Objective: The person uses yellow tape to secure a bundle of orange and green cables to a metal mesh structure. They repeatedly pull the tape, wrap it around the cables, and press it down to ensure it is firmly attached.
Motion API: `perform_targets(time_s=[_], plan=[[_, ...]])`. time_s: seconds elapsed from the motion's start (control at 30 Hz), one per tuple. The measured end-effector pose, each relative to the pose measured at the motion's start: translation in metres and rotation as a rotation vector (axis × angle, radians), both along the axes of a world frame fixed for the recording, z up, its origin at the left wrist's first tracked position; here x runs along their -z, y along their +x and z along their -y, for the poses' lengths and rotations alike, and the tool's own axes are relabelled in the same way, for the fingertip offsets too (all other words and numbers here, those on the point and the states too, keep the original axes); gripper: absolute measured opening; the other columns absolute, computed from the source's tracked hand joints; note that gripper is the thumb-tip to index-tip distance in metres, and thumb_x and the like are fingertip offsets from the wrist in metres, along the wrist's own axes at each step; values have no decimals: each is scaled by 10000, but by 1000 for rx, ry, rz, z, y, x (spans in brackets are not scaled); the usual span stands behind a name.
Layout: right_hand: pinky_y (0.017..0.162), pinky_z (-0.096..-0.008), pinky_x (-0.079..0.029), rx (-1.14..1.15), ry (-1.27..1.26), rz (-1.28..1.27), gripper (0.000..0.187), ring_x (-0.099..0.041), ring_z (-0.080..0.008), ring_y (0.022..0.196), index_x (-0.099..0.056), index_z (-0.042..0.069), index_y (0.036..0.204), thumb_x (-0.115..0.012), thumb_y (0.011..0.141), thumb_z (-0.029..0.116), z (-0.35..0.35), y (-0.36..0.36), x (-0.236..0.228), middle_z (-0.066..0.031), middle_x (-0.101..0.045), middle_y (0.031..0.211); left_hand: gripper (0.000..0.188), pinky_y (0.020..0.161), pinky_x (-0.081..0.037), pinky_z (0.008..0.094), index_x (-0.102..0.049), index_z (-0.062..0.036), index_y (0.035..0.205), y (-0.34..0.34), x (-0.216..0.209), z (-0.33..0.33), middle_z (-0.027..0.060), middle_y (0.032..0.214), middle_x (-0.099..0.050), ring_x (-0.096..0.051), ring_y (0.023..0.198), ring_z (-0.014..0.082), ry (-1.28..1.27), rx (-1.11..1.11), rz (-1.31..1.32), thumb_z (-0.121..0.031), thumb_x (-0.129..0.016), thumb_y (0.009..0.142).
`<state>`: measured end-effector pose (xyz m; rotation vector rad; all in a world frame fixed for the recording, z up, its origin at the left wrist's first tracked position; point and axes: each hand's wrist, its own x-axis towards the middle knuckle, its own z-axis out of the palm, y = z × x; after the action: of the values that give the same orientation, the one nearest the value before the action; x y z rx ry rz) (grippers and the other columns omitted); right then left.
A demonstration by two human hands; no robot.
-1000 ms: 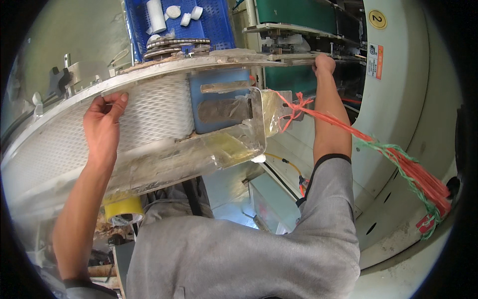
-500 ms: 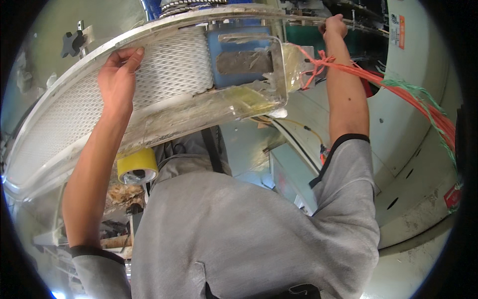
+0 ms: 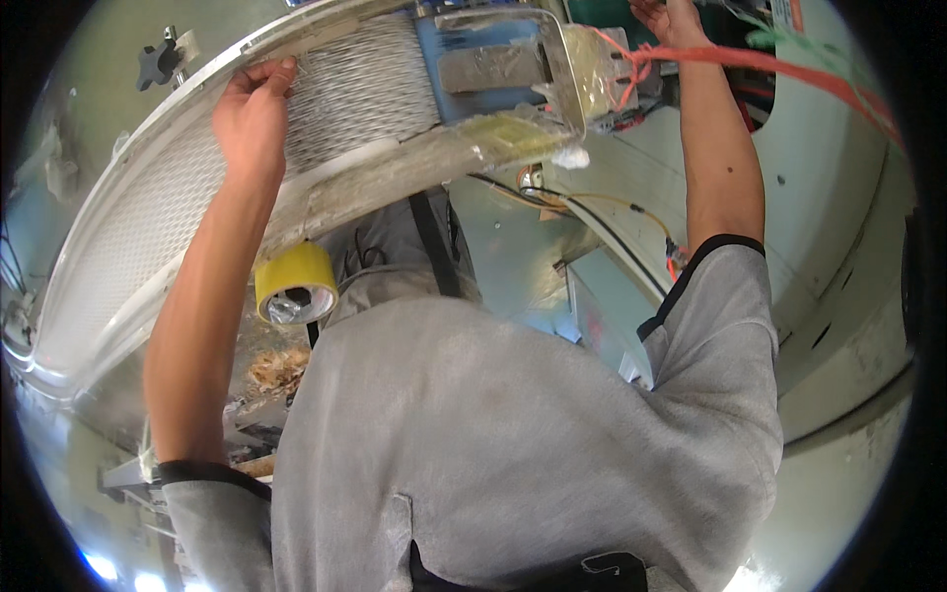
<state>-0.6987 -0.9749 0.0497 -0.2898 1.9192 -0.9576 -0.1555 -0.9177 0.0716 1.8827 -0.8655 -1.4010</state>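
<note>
My left hand (image 3: 252, 118) is at the far inner edge of a long curved tray (image 3: 326, 197) with a clear rim, thumb and fingers pinched together. Whatever may be between the fingertips is too small to make out. Beneath and beside it, closely packed rows of small white pieces (image 3: 365, 89) fill the tray. My right hand (image 3: 673, 24) reaches to the top edge of the view, beyond the tray's right end, fingers apart and partly cut off. Close to its wrist runs a bundle of red strings (image 3: 740, 57), knotted near the tray's end.
A roll of yellow tape (image 3: 296, 283) hangs below the tray, by my waist. A black star-shaped knob (image 3: 158, 64) stands behind the tray at the left. Pale machine panels (image 3: 819, 227) curve along the right, with cables (image 3: 602, 212) beneath the tray's right end.
The view has shifted, so the tray sits higher in it. My right hand has gone from a closed grip at the far rail to spread fingers. My left hand keeps its pinch over the tray.
</note>
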Motion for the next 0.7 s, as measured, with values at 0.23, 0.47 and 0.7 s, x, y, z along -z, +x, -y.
perform_targets(time_s=[0.23,0.47,0.7], plan=[[811,-487,-499,-200,295,269,738,-605,-310,942,-465,4,1255,-414,875,635,-27,5,-29,-172,-586,1130,197,726,-426,250,-653,-19,883,-2,4,4,21,827,-627,-527,748,114,17,-9,1,-168,-749,797],[494,-531,-534,-847,514,67,587,-634,-369,778,-447,-25,1322,-443,873,352,-9,142,-112,-190,-539,1302,178,626,-434,243,-659,9,860,1,14,5,42,752,-631,-547,660,109,-91,20,12,-138,-729,790],[973,-272,-436,-1101,286,-95,428,-589,-172,1114,-597,20,1239,-519,821,71,-4,164,-71,-83,-619,1226,159,632,-443,245,-645,4,846,-6,8,4,40,753,-631,-547,658,116,-65,-67,-91,-121,-729,795]])
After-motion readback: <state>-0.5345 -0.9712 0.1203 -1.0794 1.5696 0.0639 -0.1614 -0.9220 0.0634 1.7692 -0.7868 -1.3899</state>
